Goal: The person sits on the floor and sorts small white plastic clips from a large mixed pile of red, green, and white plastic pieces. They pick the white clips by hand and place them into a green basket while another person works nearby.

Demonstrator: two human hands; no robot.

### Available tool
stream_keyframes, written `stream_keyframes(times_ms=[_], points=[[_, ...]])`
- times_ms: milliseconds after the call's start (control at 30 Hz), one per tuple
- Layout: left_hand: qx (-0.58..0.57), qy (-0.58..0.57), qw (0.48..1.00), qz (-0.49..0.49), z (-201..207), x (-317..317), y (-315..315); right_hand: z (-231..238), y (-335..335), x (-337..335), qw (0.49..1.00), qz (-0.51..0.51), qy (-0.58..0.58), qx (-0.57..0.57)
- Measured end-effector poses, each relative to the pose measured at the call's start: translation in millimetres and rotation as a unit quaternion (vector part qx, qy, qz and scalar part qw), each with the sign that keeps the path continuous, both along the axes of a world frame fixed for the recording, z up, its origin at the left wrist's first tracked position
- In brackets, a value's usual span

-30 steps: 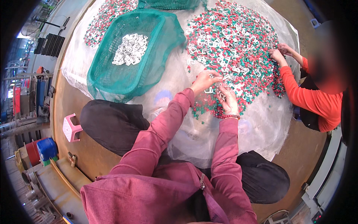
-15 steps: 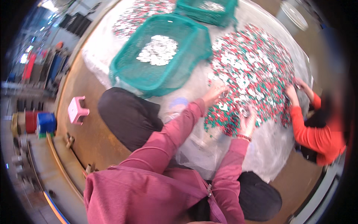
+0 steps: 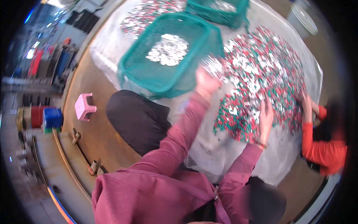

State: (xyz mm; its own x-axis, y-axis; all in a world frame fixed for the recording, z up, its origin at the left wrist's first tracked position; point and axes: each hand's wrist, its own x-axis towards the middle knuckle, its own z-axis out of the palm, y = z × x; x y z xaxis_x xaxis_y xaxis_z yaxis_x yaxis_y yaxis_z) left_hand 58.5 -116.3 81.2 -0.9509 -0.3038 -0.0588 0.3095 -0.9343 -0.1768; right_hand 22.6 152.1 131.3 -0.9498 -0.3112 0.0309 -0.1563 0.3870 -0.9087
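Note:
Just right of a green mesh-covered basket (image 3: 128,56), my left hand (image 3: 206,79) is raised with a bunch of white flat pieces (image 3: 212,66), smeared by motion. It appears closed around them. My right hand (image 3: 265,116) rests at the near side of a wide heap of small red and green pieces (image 3: 242,128) mixed with white ones. Its fingers are stretched up and apart, and a white piece lies beside it; nothing shows in its grip. Inside the basket lies a pile of similar white pieces (image 3: 168,49).
A second green basket (image 3: 238,16) stands at the back, with another mixed heap (image 3: 149,18) at far left. Across the heap, a co-worker's hands (image 3: 306,106) in red-orange sleeves touch its right edge. A pink stool (image 3: 85,107) stands left; a white bucket (image 3: 304,18) is far right.
My left hand has lifted up and left off the heap toward the basket, carrying white pieces. My right hand has shifted right, its fingers straightened. The whole view has slid slightly.

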Motion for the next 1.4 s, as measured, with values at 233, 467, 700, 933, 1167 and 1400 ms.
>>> stream_keyframes(times_ms=[233,467,700,933,1167,1400], points=[[-0.063,-0.169,0.970,0.163,39.7,8.5,-93.7,-77.4,79.5,8.3,0.954,-0.147,-0.096,0.243],[-0.149,-0.096,0.957,0.232,27.7,-11.6,-35.5,-130.7,92.1,26.3,0.952,-0.146,-0.207,0.172],[-0.916,-0.089,0.306,-0.244,-11.0,-14.1,90.8,-130.8,35.3,9.7,0.863,-0.137,-0.094,0.477],[-0.978,-0.113,0.128,-0.121,-91.7,37.8,127.5,-136.3,9.8,35.4,0.913,-0.040,0.043,0.404],[-0.878,-0.259,0.383,-0.121,-78.8,-17.5,59.5,-129.4,7.3,22.0,0.976,-0.134,-0.173,0.017],[-0.894,-0.382,0.230,-0.047,-101.7,-76.0,-2.9,-103.6,31.0,9.3,0.829,-0.168,-0.371,-0.384]])
